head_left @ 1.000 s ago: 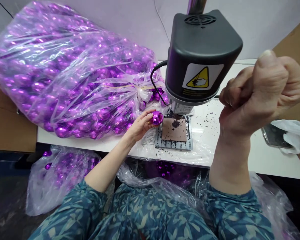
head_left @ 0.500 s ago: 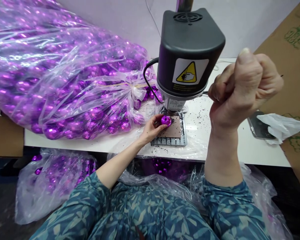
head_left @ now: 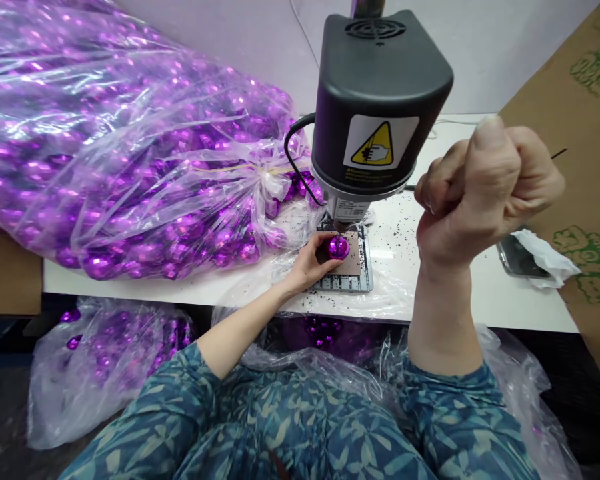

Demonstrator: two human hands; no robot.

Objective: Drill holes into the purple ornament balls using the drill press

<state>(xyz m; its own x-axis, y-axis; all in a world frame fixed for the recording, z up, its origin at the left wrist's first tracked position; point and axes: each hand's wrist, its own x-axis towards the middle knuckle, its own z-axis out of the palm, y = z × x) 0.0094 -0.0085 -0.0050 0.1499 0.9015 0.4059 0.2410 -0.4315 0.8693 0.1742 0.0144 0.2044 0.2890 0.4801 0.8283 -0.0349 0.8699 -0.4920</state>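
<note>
A shiny purple faceted ball (head_left: 339, 247) is held between the thumb and fingers of my left hand (head_left: 310, 265). It sits over the brown board (head_left: 351, 265) on the grey slotted base, below the dark bench drill (head_left: 380, 93). My right hand (head_left: 485, 190) is raised to the right of the drill head, closed in a fist around the drill's lever (head_left: 559, 153). Most of that lever is hidden by the fingers; thin dark ends show on either side. The drill's tip over the ball is hard to make out.
A big clear bag of purple balls (head_left: 130, 153) lies on the left of the white table (head_left: 490, 293). Black shavings (head_left: 400, 233) are scattered near the base. A phone (head_left: 517, 260) under white tissue and a cardboard box (head_left: 575, 133) are at right. Another bag (head_left: 95, 380) hangs below.
My left hand has shifted slightly right with the ball, and the ball has turned, showing a different side. My right hand remains closed at nearly the same height.
</note>
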